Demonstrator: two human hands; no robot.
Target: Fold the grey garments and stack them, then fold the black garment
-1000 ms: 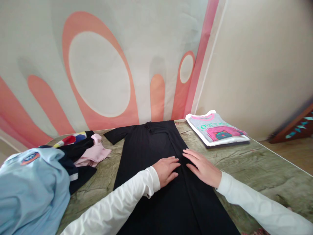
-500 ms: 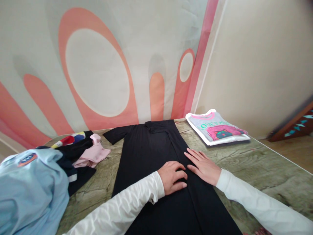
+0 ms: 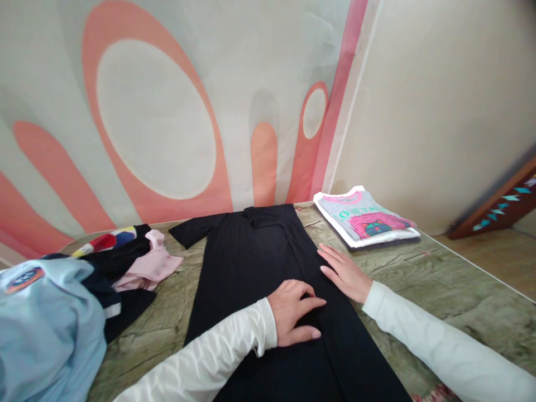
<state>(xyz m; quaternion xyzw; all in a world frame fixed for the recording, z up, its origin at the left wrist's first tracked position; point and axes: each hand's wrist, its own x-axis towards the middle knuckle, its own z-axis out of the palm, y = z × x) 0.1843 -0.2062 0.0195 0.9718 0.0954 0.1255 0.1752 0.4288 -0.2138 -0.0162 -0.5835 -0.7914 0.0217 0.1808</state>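
Observation:
A long black short-sleeved garment [image 3: 247,268], a dress or long shirt, lies spread on the wood-patterned table [image 3: 452,290]. Its right side is folded inward in a long strip, and the left sleeve sticks out toward the back left. My left hand [image 3: 293,315] rests on the middle of the cloth beside the fold's edge, fingers apart and thumb spread. On the folded strip near the garment's right edge lies my right hand [image 3: 345,274], flat with fingers stretched out. Neither hand grips anything.
At the left is a loose heap of clothes: a light blue garment [image 3: 46,329], a pink piece [image 3: 148,265] and dark items. A stack of folded shirts [image 3: 364,218] sits at the back right. Behind the table stands a wall [image 3: 234,84] with orange shapes.
My left hand has slid slightly toward me, its index finger and thumb more stretched out. My right hand has shifted slightly up the garment. The camera view has turned a little right.

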